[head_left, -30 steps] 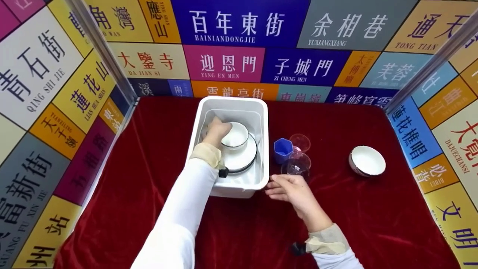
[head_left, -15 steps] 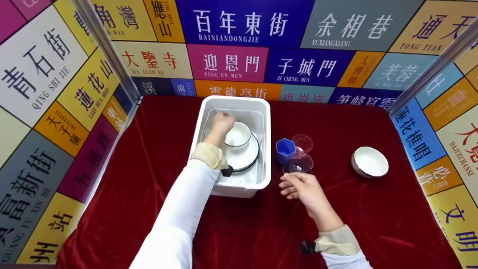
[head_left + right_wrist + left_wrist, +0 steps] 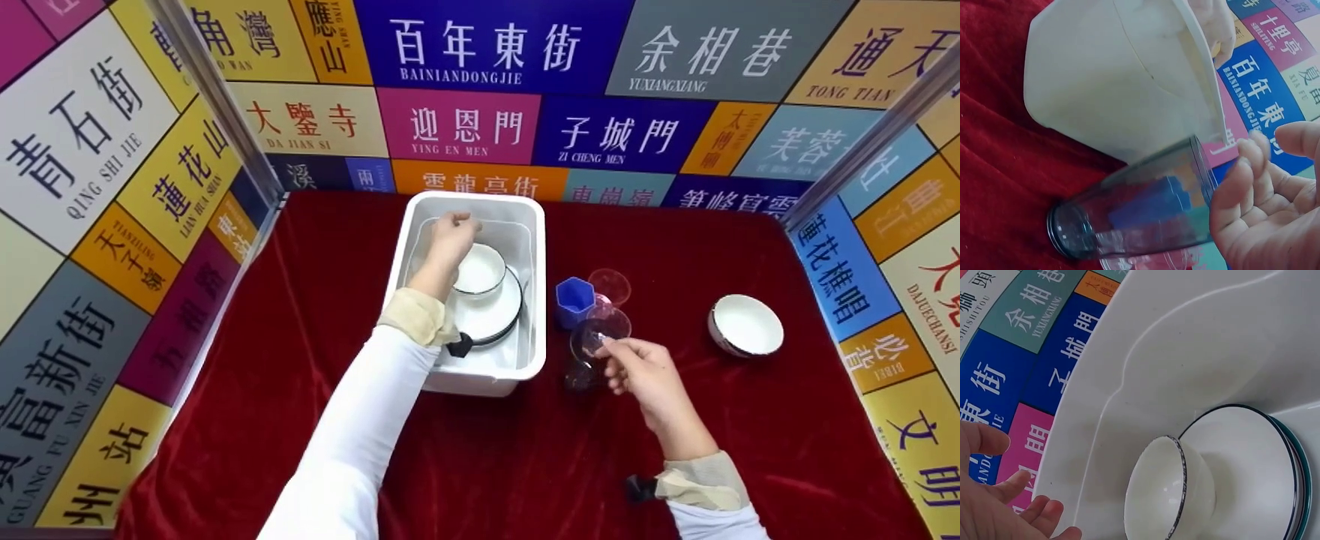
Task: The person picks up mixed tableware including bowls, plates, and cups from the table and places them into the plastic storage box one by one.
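Left hand (image 3: 451, 244), fingers apart, near far rim of tub (image 3: 537, 300); right hand (image 3: 651, 379), loosely curled beside tumbler (image 3: 1134, 205), shifted rightward; velvet cloth (image 3: 795, 427) rightward.

Covers the table (image 3: 825, 450) with dark red velvet cloth (image 3: 525, 472), glossy and creased, and bears a large white plastic tub (image 3: 538, 300) left of centre, long sides running front to back. Carries, just right of that, a small cluster: a blue hexagonal cup (image 3: 574, 304), pink-tinted clear glassware (image 3: 610, 287) overlapping too much to count, and a tall smoky-grey transparent tumbler (image 3: 1140, 202) nearest the front. Holds also, well apart toward the right, a white bowl (image 3: 746, 324) with a dark rim, open side up.
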`<act>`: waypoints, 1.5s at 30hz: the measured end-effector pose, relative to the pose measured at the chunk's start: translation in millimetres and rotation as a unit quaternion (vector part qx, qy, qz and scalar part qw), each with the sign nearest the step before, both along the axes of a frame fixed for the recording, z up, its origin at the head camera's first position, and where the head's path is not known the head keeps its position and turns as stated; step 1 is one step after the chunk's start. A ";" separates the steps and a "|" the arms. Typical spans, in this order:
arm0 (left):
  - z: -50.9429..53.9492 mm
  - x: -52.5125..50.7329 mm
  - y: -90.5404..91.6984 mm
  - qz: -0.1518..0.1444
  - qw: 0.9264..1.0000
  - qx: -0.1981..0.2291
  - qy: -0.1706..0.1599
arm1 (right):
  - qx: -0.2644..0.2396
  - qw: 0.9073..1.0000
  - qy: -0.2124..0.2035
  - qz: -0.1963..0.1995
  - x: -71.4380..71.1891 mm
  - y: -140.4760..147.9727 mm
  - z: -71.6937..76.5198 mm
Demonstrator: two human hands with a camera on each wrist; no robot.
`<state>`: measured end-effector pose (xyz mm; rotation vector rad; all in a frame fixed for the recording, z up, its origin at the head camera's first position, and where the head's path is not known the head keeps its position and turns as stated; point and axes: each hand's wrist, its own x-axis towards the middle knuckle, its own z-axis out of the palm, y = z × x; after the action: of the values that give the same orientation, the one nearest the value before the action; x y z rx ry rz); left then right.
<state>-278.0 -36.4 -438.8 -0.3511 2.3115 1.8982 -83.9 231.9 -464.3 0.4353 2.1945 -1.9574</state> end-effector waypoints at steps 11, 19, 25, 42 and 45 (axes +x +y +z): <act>9.0 11.0 8.0 -0.038 0.999 0.030 0.003 | -0.061 0.997 -0.010 -0.055 -4.3 30.4 -12.5; 11.7 16.7 8.9 -0.041 0.997 0.072 -0.006 | -0.086 0.993 -0.026 -0.078 -5.9 45.9 -20.9; 17.1 24.7 12.2 -0.049 0.995 0.089 -0.010 | -0.115 0.988 -0.033 -0.098 -9.3 60.2 -28.6; 29.0 50.1 18.1 -0.113 0.988 0.102 -0.033 | -0.178 0.966 -0.054 -0.180 -20.1 103.2 -53.1; 29.8 52.5 18.2 -0.121 0.988 0.095 -0.028 | -0.192 0.959 -0.063 -0.197 -23.0 111.9 -56.1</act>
<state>-225.5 -18.2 -409.0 -0.0952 2.0118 1.9385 -106.9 343.8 -520.4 0.9582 1.6868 -2.4058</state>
